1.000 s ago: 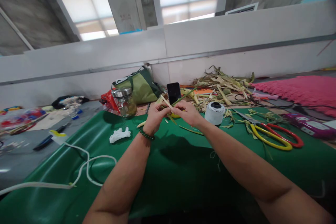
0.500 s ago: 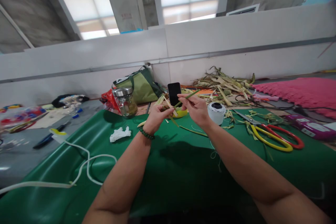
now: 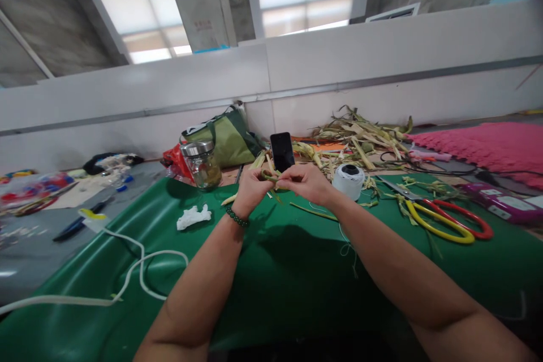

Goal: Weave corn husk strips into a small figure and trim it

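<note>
My left hand (image 3: 253, 189) is closed on a small bundle of green and pale plant strips (image 3: 270, 176). Pinched fingers of my right hand (image 3: 309, 183) meet the same bundle from the right, close to the left fingertips. What exactly lies between the right fingers is partly hidden. Both hands hover over a green mat (image 3: 292, 283), in front of an upright phone (image 3: 282, 151). Right of my right hand stands a spool of white thread (image 3: 348, 182). A loose green stem (image 3: 311, 211) lies on the mat below it.
Scissors with red and yellow handles (image 3: 441, 218) lie on the right, near a heap of dry plant leaves (image 3: 360, 138). A lidded glass jar (image 3: 202, 167), a green bag (image 3: 231, 138), crumpled white tissue (image 3: 194, 217) and a white cable (image 3: 142, 263) are on the left.
My right hand has come down and left, closer to my left hand. The green stem that stuck up from its fingers no longer shows there. My left hand has barely moved.
</note>
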Tool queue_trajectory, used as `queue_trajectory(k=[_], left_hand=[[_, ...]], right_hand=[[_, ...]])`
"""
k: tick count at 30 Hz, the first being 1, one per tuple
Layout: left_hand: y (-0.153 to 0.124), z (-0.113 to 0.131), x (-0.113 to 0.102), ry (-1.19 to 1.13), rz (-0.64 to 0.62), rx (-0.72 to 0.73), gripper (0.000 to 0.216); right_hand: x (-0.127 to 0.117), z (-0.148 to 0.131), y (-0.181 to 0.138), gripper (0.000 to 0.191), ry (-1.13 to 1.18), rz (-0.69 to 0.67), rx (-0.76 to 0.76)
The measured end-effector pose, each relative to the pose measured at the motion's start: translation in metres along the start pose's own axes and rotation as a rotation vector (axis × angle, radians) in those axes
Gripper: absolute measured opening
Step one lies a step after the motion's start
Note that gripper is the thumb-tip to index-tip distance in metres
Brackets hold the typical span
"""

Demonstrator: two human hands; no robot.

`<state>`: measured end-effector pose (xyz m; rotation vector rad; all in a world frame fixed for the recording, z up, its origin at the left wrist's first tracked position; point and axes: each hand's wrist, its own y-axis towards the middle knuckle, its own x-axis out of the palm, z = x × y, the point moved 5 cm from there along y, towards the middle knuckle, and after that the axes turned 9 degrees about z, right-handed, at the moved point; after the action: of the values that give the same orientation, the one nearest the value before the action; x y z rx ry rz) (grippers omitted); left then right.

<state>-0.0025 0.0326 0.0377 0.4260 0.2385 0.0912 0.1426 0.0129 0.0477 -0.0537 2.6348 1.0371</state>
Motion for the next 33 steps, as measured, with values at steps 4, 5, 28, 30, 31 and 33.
queue_trajectory(k=[4, 5, 28, 30, 31, 33], left_hand=[[-0.004, 0.007, 0.001, 0.135, 0.054, 0.112, 0.011], [-0.006, 0.009, 0.002, 0.18, 0.071, 0.151, 0.011], [-0.018, 0.022, 0.003, 0.281, 0.234, 0.397, 0.007], [-0.016, 0.018, 0.004, 0.242, 0.209, 0.354, 0.013], [-0.016, 0.016, 0.004, 0.202, 0.196, 0.327, 0.016], [-0.015, 0.013, 0.005, 0.095, 0.186, 0.281, 0.019]], right_hand=[[-0.001, 0.005, 0.0, 0.011, -0.068, 0.03, 0.096], [-0.002, 0.004, 0.001, 0.011, -0.086, 0.041, 0.099], [-0.001, -0.01, -0.005, 0.024, -0.142, 0.125, -0.101], [0.002, -0.009, -0.007, 0.018, -0.116, 0.143, -0.094], [0.003, -0.009, -0.008, 0.017, -0.093, 0.153, -0.094], [0.004, -0.008, -0.009, 0.017, -0.045, 0.173, -0.096]])
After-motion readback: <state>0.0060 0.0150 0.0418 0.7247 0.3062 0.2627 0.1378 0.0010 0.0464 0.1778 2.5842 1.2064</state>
